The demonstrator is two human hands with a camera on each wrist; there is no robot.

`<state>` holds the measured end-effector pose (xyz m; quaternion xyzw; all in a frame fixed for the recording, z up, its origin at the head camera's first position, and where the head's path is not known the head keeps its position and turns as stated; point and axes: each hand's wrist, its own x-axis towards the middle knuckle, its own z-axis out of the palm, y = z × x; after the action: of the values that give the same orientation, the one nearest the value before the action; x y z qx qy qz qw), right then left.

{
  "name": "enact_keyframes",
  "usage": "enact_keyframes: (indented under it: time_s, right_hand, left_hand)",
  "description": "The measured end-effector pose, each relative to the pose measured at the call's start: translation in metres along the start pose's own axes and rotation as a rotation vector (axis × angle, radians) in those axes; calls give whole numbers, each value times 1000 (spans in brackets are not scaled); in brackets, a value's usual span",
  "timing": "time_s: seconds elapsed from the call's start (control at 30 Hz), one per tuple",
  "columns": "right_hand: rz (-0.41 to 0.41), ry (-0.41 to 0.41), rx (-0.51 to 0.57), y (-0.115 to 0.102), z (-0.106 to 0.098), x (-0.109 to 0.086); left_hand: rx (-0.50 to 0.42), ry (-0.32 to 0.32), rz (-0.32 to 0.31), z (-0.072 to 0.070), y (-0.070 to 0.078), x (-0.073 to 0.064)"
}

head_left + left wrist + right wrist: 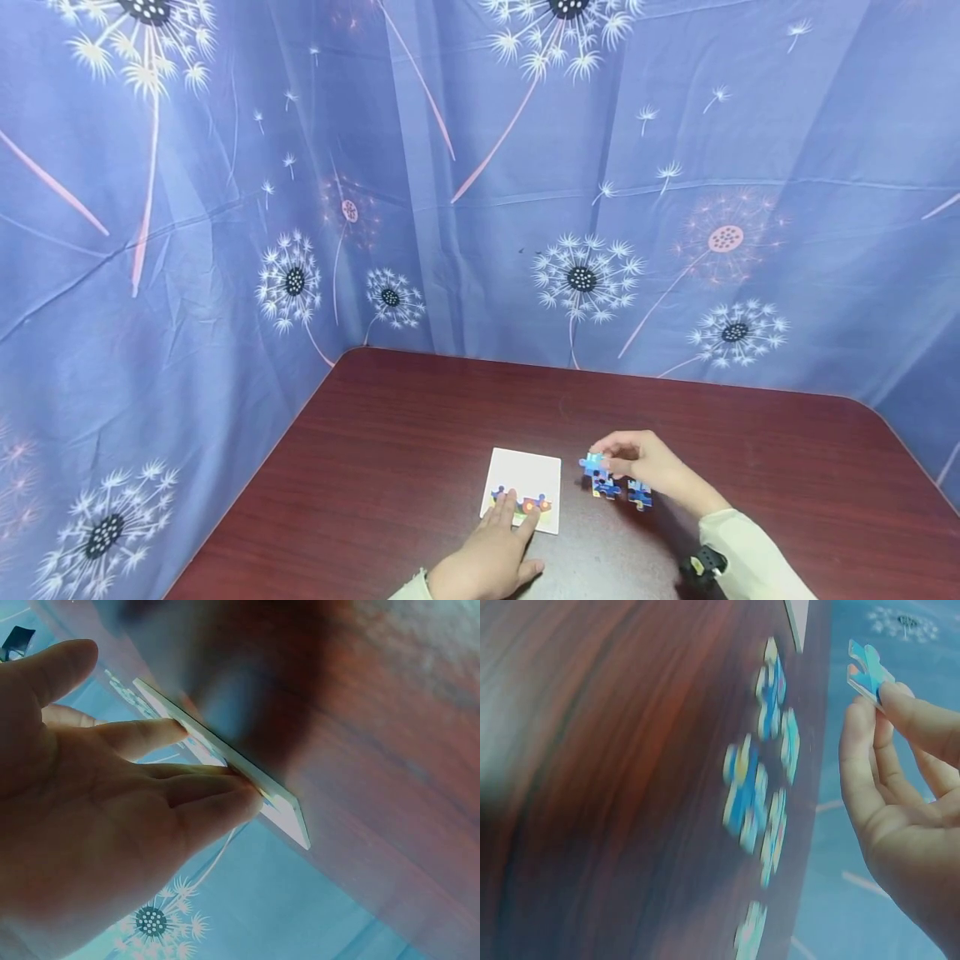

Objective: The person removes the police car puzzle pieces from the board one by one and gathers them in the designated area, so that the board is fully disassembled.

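Head view puts your left hand (486,560) nearest, fingers stretched out and laid on the near part of a white puzzle board (523,468), thumb spread to one side; it grips nothing and looks to be steadying the board. Under and beside those fingertips runs a row of coloured pieces (543,506), partly hidden by your fingers, with knobs pointing away from you. To the right, around and below your right hand (651,461), loose blue pieces (639,495) lie on the bench (420,408); the right wrist view shows several, too blurred to say which ones touch. Your right hand is drawn into a pinch, thumb against fingertips, holding one light-blue piece (873,673) clear of the bench, to the right of the board and apart from it. Ahead of your left fingertips, the far part of the board is bare white. Beyond both hands, past the bench, hangs a blue curtain (465,275) printed with dandelions.

You seem to be between picking and placing: the near row looks laid, and this piece is not yet set. The next move probably calls for carrying it left, to just ahead of your left fingertips, turning it until its edge matches a knob, then pressing it flat.
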<state>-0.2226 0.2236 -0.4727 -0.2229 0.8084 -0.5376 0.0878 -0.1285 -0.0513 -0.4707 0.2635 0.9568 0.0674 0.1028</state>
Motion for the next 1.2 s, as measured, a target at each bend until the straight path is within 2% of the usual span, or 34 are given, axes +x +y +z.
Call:
enact_keyframes:
  time_s: [0.17, 0.4, 0.6, 0.93, 1.2]
  right_hand:
    - [16, 30, -15, 13, -22, -17]
    - [90, 87, -37, 25, -43, -40]
    - [79, 87, -57, 33, -54, -57]
    - [165, 1, -62, 37, -65, -77]
    - [182, 15, -97, 38, -63, -78]
  left_hand:
    - [7, 16, 9, 2, -1, 1]
    - [4, 12, 1, 4, -2, 3]
    - [-2, 4, 15, 3, -2, 3]
    - [15, 18, 26, 5, -3, 2]
    - [14, 10, 29, 6, -3, 3]
